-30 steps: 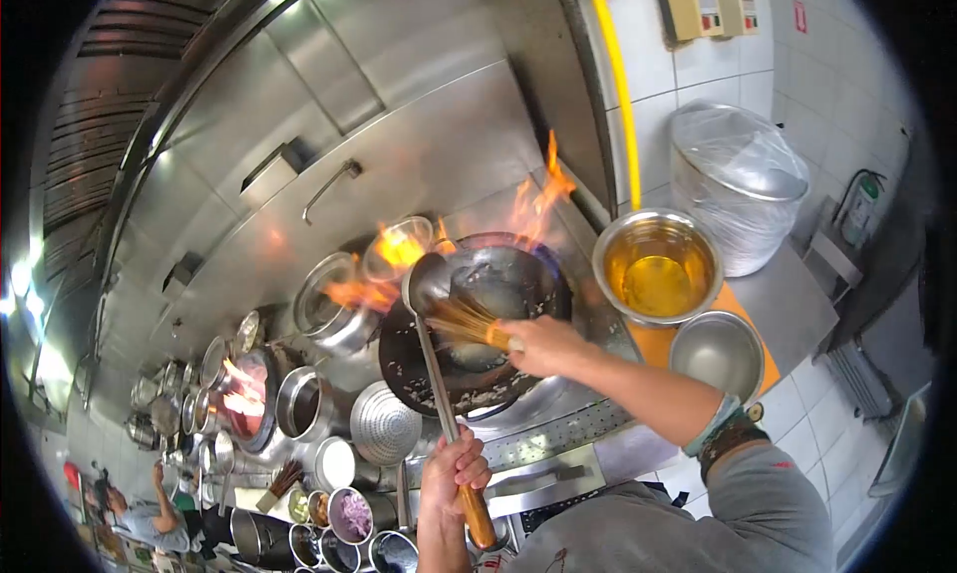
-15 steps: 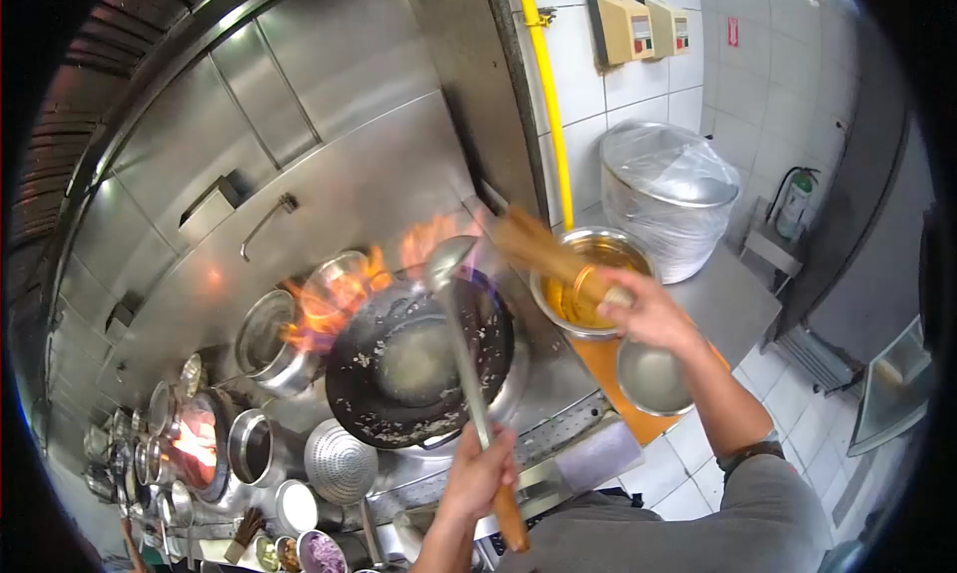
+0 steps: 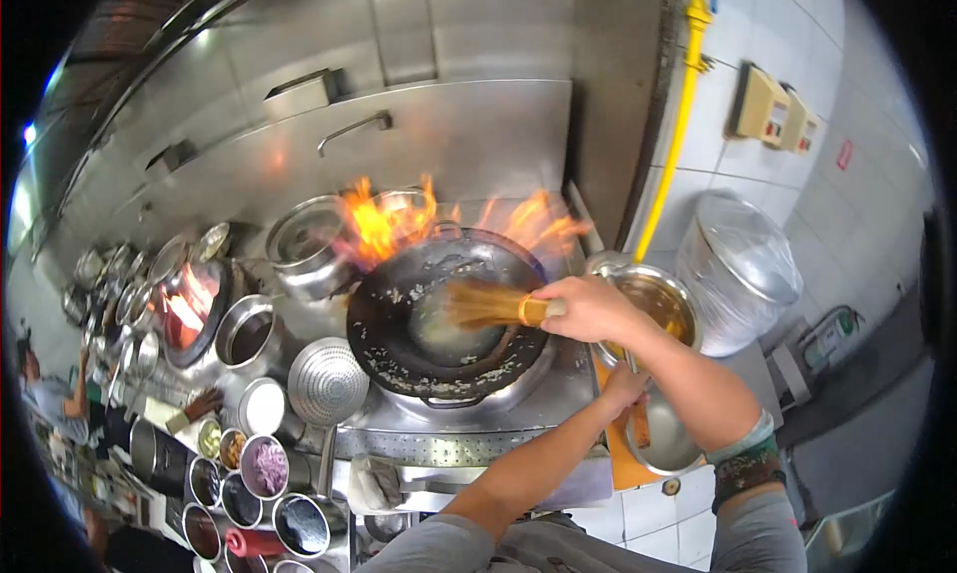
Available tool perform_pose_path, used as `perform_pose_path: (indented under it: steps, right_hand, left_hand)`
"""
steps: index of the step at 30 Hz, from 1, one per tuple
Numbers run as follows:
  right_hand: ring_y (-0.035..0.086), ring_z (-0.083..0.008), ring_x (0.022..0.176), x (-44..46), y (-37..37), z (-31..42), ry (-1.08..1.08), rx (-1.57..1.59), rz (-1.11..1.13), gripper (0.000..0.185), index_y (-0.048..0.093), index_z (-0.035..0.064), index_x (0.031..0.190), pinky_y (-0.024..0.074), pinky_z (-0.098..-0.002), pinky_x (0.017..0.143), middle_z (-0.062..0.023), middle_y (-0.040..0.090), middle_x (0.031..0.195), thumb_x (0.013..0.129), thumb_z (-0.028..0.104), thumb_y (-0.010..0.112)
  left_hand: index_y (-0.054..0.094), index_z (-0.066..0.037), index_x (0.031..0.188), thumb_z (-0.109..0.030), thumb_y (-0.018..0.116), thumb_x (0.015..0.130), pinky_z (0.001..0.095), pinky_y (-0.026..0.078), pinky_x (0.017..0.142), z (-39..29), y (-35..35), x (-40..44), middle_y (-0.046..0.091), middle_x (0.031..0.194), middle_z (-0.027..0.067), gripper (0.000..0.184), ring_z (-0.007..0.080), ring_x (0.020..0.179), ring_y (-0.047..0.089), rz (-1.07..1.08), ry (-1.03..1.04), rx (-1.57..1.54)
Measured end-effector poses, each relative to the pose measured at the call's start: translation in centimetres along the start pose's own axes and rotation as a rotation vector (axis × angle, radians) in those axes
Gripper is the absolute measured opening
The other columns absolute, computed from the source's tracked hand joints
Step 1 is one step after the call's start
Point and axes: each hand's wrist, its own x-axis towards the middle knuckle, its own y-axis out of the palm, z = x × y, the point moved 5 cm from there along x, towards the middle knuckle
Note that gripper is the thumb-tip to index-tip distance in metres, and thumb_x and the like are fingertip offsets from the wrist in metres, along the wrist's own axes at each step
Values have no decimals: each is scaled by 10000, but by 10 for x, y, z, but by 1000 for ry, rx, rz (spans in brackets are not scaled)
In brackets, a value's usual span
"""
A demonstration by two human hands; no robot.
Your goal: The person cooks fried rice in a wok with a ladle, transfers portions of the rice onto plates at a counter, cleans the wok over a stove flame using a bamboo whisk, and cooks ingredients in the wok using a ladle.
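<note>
A black wok (image 3: 399, 359) rests on the burner, with cloudy liquid and small white bits inside. My right hand (image 3: 588, 309) grips a bamboo brush (image 3: 488, 304), its bristles down in the wok. Below it, my left hand (image 3: 626, 386) is closed on the wooden-handled ladle (image 3: 640, 424). The ladle's bowl is hidden behind my right forearm, by the metal bowl of yellow liquid (image 3: 678, 299). An empty-looking metal bowl (image 3: 663, 448) sits beneath my forearms on an orange board (image 3: 623, 463).
Flames (image 3: 389, 219) rise behind the wok. To its left are a lidded pot (image 3: 309, 234), a perforated strainer (image 3: 327, 382) and a bowl of chopped purple onion (image 3: 267, 466). A plastic-wrapped container (image 3: 743, 264) stands right. Another person (image 3: 50, 399) is at far left.
My right hand has brought the brush back from over the yellow liquid into the wok. My left hand has carried the ladle from above the wok to the right. The view has shifted.
</note>
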Motion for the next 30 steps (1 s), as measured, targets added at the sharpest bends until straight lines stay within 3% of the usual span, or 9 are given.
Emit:
perform_pose_path:
  steps: [2, 3, 5, 7, 14, 18, 24, 28, 30]
  right_hand:
    - [622, -328, 963, 25, 16, 16, -9, -57, 152, 437, 654, 153, 1126, 486, -399, 852, -161, 659, 1018, 730, 336, 673]
    - [639, -326, 919, 37, 27, 23, 2, -114, 290, 410, 671, 156, 1095, 500, -408, 819, -158, 675, 959, 720, 321, 679]
    - [645, -332, 906, 68, 55, 33, 26, -149, 399, 331, 691, 122, 1009, 511, -418, 795, -168, 676, 934, 725, 287, 652]
    - [660, -342, 867, 107, 105, 23, 1, -120, 290, 225, 708, 71, 856, 530, -437, 738, -204, 671, 877, 745, 224, 587]
    - [644, -344, 925, 97, 95, 17, -126, -159, 349, 261, 695, 117, 959, 518, -443, 788, -173, 671, 953, 770, 230, 555]
    - [645, -335, 917, 133, 138, 31, -52, -71, 66, 284, 693, 189, 1003, 511, -441, 803, -155, 675, 944, 758, 214, 552]
    - [646, -337, 889, 109, 112, 19, -151, -236, 383, 344, 667, 258, 1080, 521, -442, 780, -129, 681, 921, 748, 283, 582]
    - [647, -333, 891, 139, 154, 18, -49, -84, -19, 289, 680, 202, 1028, 516, -445, 786, -137, 678, 930, 763, 248, 574]
    - [647, -321, 898, 123, 145, 10, -170, -95, 121, 306, 677, 219, 1043, 517, -437, 792, -120, 681, 946, 754, 270, 591]
  left_hand:
    - [540, -35, 1143, -319, 562, 885, 373, 505, 661, -12, -11, -19, 631, 868, 75, 384, 193, 740, 598, 378, -216, 228]
    - [567, -58, 1138, -418, 535, 894, 415, 475, 813, -18, -15, -16, 654, 989, 97, 436, 250, 929, 605, 431, 358, 516]
    - [582, -19, 1085, -372, 524, 905, 409, 448, 873, -42, -55, -67, 633, 1068, 166, 401, 312, 1036, 580, 409, 182, 813]
    - [608, -33, 1042, -305, 576, 874, 429, 432, 859, -46, -87, -106, 624, 1054, 194, 321, 340, 1015, 579, 203, 357, 901]
    - [634, -87, 941, -257, 676, 766, 413, 373, 769, -95, -211, -196, 577, 949, 66, 249, 257, 930, 521, -701, 605, 1339]
    - [615, -85, 890, -258, 654, 793, 407, 390, 738, -81, -227, -175, 552, 865, 70, 202, 270, 866, 520, -596, 513, 1360]
    - [569, -60, 840, -204, 637, 807, 418, 410, 654, -75, -232, -178, 530, 821, 106, 163, 305, 784, 508, -573, 656, 1287]
    - [543, -47, 825, -147, 659, 776, 416, 414, 655, -72, -232, -175, 523, 821, 128, 161, 321, 762, 502, -555, 669, 1256]
    - [536, -45, 815, -139, 666, 771, 419, 413, 662, -73, -231, -179, 520, 827, 137, 166, 324, 759, 497, -564, 698, 1247]
